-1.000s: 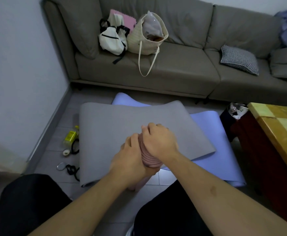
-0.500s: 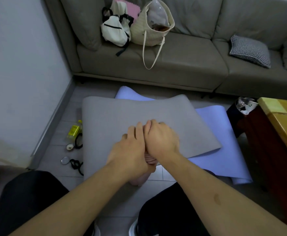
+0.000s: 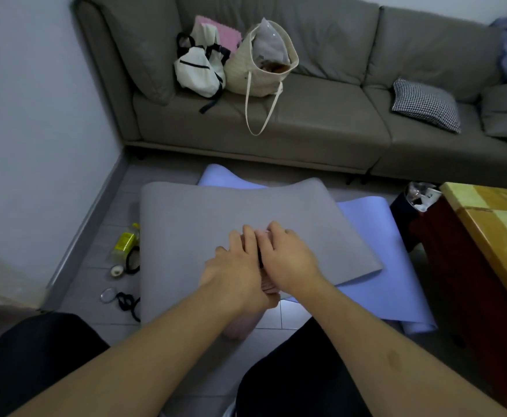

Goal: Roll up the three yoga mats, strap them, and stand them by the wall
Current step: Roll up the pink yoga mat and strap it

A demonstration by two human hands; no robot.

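A rolled pink mat [image 3: 240, 329] is held on end at lower centre of the frame, its long axis running up from the floor towards the camera. Its top end is gripped between both hands: the left hand [image 3: 236, 270] from the left, the right hand [image 3: 288, 257] from the right, equally near. The grey mat [image 3: 216, 218] and blue mat [image 3: 375, 266] lie flat beyond.

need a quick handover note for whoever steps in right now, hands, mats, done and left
Left hand and right hand: both grip the rolled pink mat, held upright between the knees.
Grey mat lies flat on the blue mat, both unrolled.
Black straps lie on the floor at left.
Done: pink mat rolled.
Left: strap it, roll and strap the other two, stand all by the wall.
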